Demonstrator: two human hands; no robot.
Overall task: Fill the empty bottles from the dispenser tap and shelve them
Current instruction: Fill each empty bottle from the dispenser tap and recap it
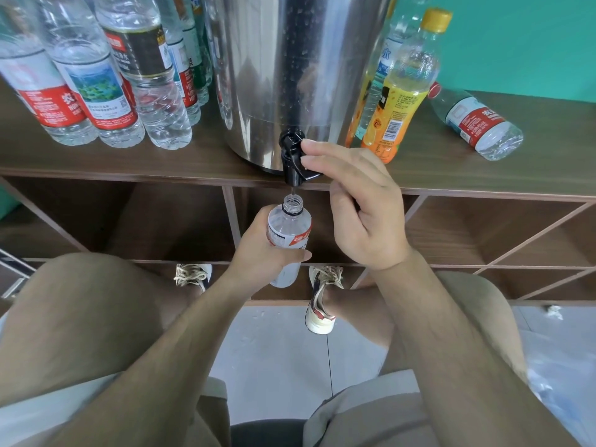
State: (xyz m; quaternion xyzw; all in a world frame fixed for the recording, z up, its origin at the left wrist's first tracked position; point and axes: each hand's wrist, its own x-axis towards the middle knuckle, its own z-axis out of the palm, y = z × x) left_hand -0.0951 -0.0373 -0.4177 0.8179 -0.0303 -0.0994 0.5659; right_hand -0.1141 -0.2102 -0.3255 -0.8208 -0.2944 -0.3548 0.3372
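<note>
The left hand [258, 250] grips an uncapped red-and-white-labelled bottle [289, 227] just under the black tap [293, 156], whose lever the right hand [364, 214] pinches. The steel dispenser [290, 59] stands on the shelf top [96, 159]. To its left stand filled bottles [109, 91], one red label showing 农. To its right are an orange-labelled bottle [400, 101] and a toppled bottle [477, 124].

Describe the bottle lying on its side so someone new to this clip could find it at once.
Start at the big steel dispenser on the wooden shelf top. To its right stand upright bottles, the nearest being the yellow-capped bottle with an orange label. Past them lies the clear bottle with a red cap and red-and-white label, the only one on its side.
</note>
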